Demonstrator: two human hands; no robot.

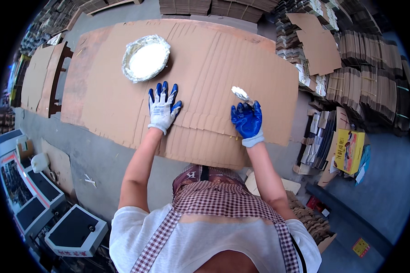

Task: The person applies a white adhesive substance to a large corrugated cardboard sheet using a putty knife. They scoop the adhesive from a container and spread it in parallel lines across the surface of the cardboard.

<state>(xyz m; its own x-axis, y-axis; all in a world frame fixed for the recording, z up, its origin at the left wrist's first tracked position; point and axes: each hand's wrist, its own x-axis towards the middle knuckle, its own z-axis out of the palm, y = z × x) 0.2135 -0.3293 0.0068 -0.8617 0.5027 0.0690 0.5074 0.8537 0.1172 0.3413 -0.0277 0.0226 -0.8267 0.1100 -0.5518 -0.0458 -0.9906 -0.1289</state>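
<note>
My left hand (161,108), in a white glove with blue fingertips, lies flat with fingers spread on a brown cardboard sheet (205,73). Just beyond its fingertips stands a round bowl (128,61) wrapped in clear plastic, holding a smooth white paste. My right hand (248,122) is turned palm up, showing the glove's blue coating, with its fingers curled. From between its thumb and fingers sticks out a short brush-like tool (241,94) smeared white. Its handle is mostly hidden by the fingers.
The cardboard covers a wooden tabletop (79,77). Bundled cardboard stacks (364,86) line the right side, near a yellow box (349,151). A smaller table (38,82) stands at left. A grey-white machine (75,231) occupies the lower left.
</note>
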